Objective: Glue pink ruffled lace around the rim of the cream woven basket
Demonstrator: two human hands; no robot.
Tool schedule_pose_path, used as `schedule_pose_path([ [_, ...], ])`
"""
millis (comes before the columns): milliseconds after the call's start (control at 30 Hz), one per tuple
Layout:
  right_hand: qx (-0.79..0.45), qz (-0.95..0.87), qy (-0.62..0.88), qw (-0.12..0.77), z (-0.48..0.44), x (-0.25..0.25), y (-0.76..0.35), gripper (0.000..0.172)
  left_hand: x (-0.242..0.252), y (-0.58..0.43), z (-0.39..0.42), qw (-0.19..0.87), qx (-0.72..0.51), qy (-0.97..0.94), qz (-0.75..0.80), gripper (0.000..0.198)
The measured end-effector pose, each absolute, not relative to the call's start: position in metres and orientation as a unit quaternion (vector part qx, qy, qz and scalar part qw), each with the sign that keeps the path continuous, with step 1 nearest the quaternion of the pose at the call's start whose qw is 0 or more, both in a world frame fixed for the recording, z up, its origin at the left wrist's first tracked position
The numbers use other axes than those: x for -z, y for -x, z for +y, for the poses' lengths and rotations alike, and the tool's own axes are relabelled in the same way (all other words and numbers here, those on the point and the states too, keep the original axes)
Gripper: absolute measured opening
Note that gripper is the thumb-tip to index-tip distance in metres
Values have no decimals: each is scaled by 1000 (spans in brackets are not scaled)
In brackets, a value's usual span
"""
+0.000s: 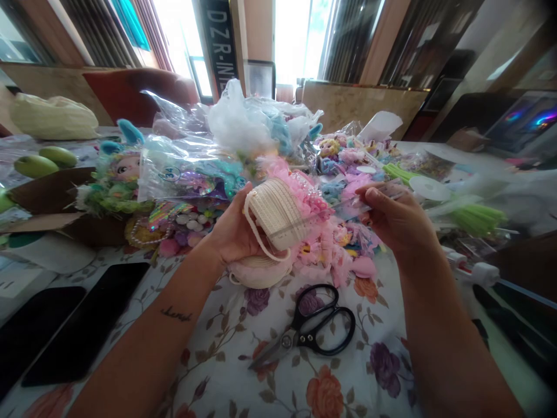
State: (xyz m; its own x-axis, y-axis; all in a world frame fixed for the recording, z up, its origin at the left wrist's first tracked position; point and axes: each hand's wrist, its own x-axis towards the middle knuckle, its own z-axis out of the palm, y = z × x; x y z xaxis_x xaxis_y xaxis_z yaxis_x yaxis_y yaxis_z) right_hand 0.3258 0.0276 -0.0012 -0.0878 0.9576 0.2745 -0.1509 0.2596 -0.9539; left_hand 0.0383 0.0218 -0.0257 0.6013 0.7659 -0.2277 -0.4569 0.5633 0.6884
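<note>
My left hand [232, 232] is closed around a small cream woven bag [278, 212] with a rope-like strap and pink ruffled trim, held tilted above the table. In my right hand [394, 217], pinched between thumb and fingers, is a clear, thin strip like a ruler [319, 216]. Its far end lies across the side of the bag. Below the bag rests another cream woven piece [261, 271] with pink trim. Black-handled scissors [304, 325] lie on the floral tablecloth [230, 348] in front of both hands, blades pointing left.
Pink lace and trinkets [324, 255] heap up behind my hands. Clear plastic bags [243, 119] stand further back. At left are two black phone-like slabs [87, 319], a cardboard box [47, 197] and a doll [124, 174]. A glue gun [474, 270] seems to lie at right.
</note>
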Motion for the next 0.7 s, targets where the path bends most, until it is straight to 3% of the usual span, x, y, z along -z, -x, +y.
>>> schedule_pose_path([
  [700,-501,-547,350,572,26,1,-324,22,34,-30,32,868,-339,-307,193,65],
])
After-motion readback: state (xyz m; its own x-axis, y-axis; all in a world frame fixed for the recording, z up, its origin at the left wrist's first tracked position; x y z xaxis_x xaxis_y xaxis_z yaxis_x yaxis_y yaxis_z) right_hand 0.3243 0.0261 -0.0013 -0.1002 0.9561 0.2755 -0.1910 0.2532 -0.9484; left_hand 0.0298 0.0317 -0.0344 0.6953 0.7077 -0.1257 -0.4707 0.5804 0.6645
